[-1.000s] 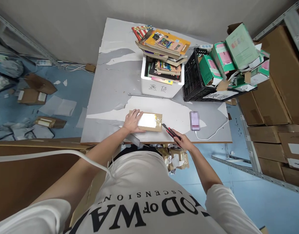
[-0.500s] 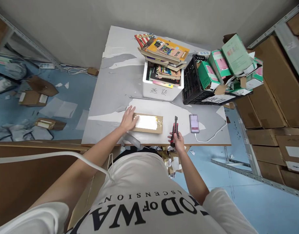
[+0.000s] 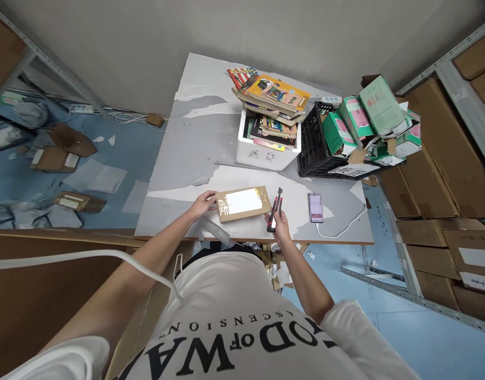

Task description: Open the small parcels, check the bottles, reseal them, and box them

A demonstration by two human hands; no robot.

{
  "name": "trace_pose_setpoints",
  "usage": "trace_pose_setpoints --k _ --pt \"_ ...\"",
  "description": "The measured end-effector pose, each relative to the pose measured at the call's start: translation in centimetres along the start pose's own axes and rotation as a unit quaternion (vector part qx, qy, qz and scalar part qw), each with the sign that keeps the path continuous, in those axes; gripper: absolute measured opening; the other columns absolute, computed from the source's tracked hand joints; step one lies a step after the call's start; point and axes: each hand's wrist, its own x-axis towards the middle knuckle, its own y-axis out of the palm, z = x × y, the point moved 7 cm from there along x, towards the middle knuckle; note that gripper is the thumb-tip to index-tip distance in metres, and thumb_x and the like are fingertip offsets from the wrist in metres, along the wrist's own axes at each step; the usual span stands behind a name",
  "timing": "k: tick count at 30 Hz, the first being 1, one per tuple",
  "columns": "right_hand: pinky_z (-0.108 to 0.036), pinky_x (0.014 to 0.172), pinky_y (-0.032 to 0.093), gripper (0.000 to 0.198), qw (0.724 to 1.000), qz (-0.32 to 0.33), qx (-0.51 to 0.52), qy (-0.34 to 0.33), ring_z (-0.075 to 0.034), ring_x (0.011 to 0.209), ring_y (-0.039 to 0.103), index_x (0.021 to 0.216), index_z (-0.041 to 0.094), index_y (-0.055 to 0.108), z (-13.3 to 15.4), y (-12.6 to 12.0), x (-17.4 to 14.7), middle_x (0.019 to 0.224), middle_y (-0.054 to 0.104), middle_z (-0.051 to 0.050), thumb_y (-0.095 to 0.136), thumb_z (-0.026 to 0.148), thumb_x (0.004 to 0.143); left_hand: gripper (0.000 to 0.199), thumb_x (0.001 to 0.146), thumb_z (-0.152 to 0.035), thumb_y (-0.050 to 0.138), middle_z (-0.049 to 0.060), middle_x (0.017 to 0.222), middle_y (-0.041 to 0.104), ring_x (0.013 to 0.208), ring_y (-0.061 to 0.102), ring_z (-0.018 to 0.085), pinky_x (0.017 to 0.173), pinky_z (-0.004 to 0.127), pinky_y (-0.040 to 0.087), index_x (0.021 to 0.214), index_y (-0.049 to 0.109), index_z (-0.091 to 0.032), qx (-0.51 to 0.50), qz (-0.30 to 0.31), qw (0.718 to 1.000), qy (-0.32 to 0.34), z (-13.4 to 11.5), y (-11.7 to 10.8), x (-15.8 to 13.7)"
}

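A flat brown cardboard box [image 3: 242,214] with a white label and clear tape lies slightly turned near the table's front edge. At its left end, my left hand [image 3: 203,205] grips the edge with bent fingers. My right hand [image 3: 279,222] is wrapped round a red and black utility knife [image 3: 275,211], which points away from me. Fingers of that hand reach the box's right corner. Whether the blade is out is too small to tell.
Behind the box stand a white bin [image 3: 266,159] stacked with books and a black crate [image 3: 314,134] of torn green boxes. A phone [image 3: 315,207] with a white cable lies to the right. A grey strip [image 3: 214,230] hangs over the table's [image 3: 163,214] front edge.
My left hand has gone from lying on the box to its left end. The box has turned a little, and my right hand with the utility knife has moved left to it.
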Motion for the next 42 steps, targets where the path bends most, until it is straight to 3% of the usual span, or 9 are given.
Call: trace_pose_setpoints --k 5,10,14,20,26,30,33,37,42 --pt "-0.030 0.071 0.054 0.045 0.995 0.056 -0.072 -0.036 -0.011 0.070 0.060 0.097 0.023 0.048 4.0 2.3 5.5 0.081 0.059 0.002 0.065 0.056 0.071 0.060 0.061 -0.060 0.072 0.012 0.116 0.065 0.093 0.066 0.022 0.087 0.043 0.054 0.101 0.061 -0.016 0.014 0.011 0.999 0.047 1.5 0.5 -3.3" --pt "-0.026 0.063 0.049 0.042 0.978 0.127 -0.152 -0.066 -0.010 0.064 0.053 0.098 0.022 0.050 6.3 6.8 9.8 0.077 0.057 0.003 0.062 0.055 0.074 0.054 0.063 -0.064 0.069 0.010 0.100 0.072 0.093 0.068 0.027 0.089 0.044 0.053 0.089 0.063 -0.017 0.050 0.042 0.997 0.044 3.6 3.3 -6.0" --pt "-0.024 0.060 0.045 0.038 0.960 0.148 -0.226 -0.078 -0.011 0.064 0.051 0.099 0.020 0.053 6.6 9.0 11.1 0.076 0.057 0.002 0.059 0.051 0.077 0.053 0.064 -0.066 0.067 0.011 0.097 0.073 0.095 0.068 0.029 0.090 0.045 0.053 0.087 0.063 -0.018 0.058 0.034 0.997 0.038 4.8 4.9 -6.7" --pt "-0.025 0.063 0.046 0.038 0.960 0.134 -0.230 -0.083 -0.011 0.066 0.053 0.102 0.021 0.051 6.3 8.8 10.9 0.080 0.058 0.001 0.057 0.050 0.078 0.048 0.066 -0.062 0.066 0.010 0.100 0.073 0.096 0.068 0.029 0.091 0.045 0.053 0.087 0.063 -0.020 0.095 0.045 0.993 0.053 4.7 5.2 -6.7" --pt "-0.026 0.062 0.051 0.038 0.985 0.049 -0.137 -0.097 -0.011 0.072 0.059 0.103 0.023 0.046 6.1 5.3 7.0 0.106 0.062 -0.005 0.056 0.051 0.079 0.053 0.067 -0.043 0.067 0.012 0.114 0.068 0.102 0.067 0.030 0.090 0.043 0.054 0.112 0.063 -0.016 0.176 0.096 0.978 0.058 2.7 3.6 -4.9" --pt "-0.026 0.057 0.052 0.041 0.996 -0.008 -0.076 -0.038 -0.009 0.066 0.058 0.103 0.023 0.047 3.0 1.9 0.8 0.117 0.061 -0.008 0.059 0.053 0.078 0.055 0.077 -0.039 0.055 0.014 0.131 0.058 0.115 0.060 0.029 0.104 0.043 0.043 0.126 0.057 -0.013 0.265 0.011 0.961 0.078 -1.7 1.8 0.6" --pt "-0.024 0.056 0.052 0.043 0.999 -0.021 -0.011 0.027 -0.009 0.066 0.059 0.104 0.022 0.052 -0.4 0.9 -4.0 0.120 0.061 -0.009 0.063 0.053 0.076 0.059 0.082 -0.040 0.053 0.013 0.141 0.049 0.118 0.057 0.026 0.106 0.040 0.040 0.135 0.049 -0.015 0.236 -0.005 0.966 0.106 -4.9 2.3 5.1" --pt "-0.030 0.063 0.056 0.043 0.988 -0.025 0.118 0.093 -0.015 0.084 0.066 0.110 0.028 0.052 -3.6 1.8 -7.9 0.131 0.056 -0.005 0.067 0.049 0.076 0.052 0.077 -0.042 0.063 0.011 0.136 0.055 0.124 0.052 0.026 0.108 0.040 0.037 0.124 0.059 -0.020 0.169 0.031 0.979 0.107 -6.0 4.1 9.0" --pt "-0.040 0.079 0.056 0.047 0.979 -0.034 0.175 0.100 -0.021 0.101 0.066 0.113 0.029 0.051 -4.9 3.1 -8.6 0.129 0.059 -0.006 0.070 0.048 0.075 0.048 0.066 -0.039 0.073 0.015 0.117 0.066 0.111 0.061 0.027 0.099 0.044 0.045 0.106 0.065 -0.015 0.069 0.035 0.993 0.093 -5.0 4.7 10.2"
